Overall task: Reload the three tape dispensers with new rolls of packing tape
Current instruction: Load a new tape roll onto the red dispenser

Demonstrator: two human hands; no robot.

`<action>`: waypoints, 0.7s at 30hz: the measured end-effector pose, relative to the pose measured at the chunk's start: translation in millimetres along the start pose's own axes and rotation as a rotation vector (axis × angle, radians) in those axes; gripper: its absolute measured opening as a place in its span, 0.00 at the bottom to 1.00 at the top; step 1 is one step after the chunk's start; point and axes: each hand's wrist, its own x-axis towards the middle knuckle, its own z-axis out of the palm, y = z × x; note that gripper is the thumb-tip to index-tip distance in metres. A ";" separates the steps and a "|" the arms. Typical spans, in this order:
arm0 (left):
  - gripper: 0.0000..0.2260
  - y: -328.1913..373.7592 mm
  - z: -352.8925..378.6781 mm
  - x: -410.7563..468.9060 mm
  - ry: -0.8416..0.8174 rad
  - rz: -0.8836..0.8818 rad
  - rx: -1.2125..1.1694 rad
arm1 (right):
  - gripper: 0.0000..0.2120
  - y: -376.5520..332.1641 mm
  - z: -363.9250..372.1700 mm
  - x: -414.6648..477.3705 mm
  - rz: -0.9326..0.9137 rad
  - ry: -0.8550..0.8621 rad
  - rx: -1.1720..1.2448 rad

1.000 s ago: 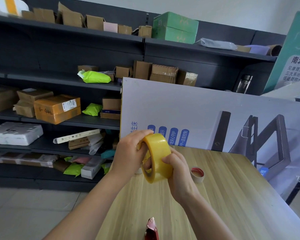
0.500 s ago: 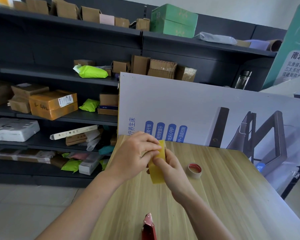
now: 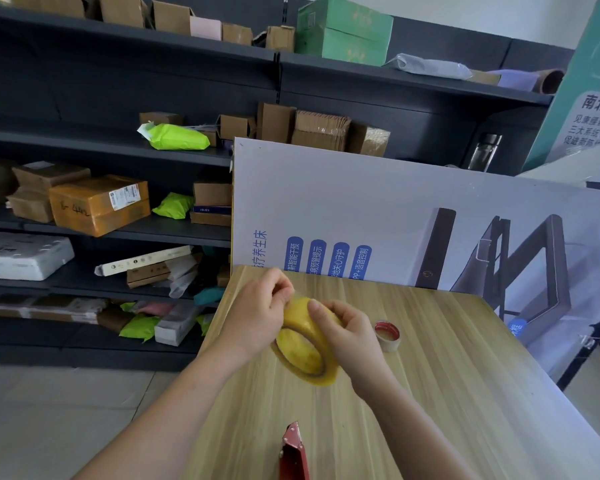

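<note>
Both hands hold the yellow packing tape roll (image 3: 305, 344) above the tabletop (image 3: 447, 393): the right hand (image 3: 347, 336) grasps its rim, the left hand (image 3: 257, 320) pinches its top, probably seeking the tape end. Next it must go into the red dispenser (image 3: 294, 452) at the near edge

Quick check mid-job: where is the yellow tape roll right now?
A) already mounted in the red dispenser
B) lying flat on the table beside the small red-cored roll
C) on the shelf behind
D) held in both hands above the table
D: the yellow tape roll is gripped between the left hand and right hand above the wooden table, apart from the red dispenser.
</note>
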 end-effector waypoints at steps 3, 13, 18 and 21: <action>0.11 -6.4 -1.9 1.7 -0.199 -0.109 -0.204 | 0.08 5.5 -3.6 2.5 0.071 0.016 0.039; 0.14 -14.4 -14.2 1.3 -0.514 -0.015 -0.362 | 0.25 16.9 -22.4 11.8 0.433 -0.111 0.269; 0.11 -18.3 -11.5 -0.2 -0.539 -0.131 -0.533 | 0.16 23.6 -25.5 15.6 0.468 -0.234 0.410; 0.11 -17.6 -7.8 -3.5 -0.532 -0.172 -0.534 | 0.11 28.4 -20.9 15.2 0.424 -0.230 0.437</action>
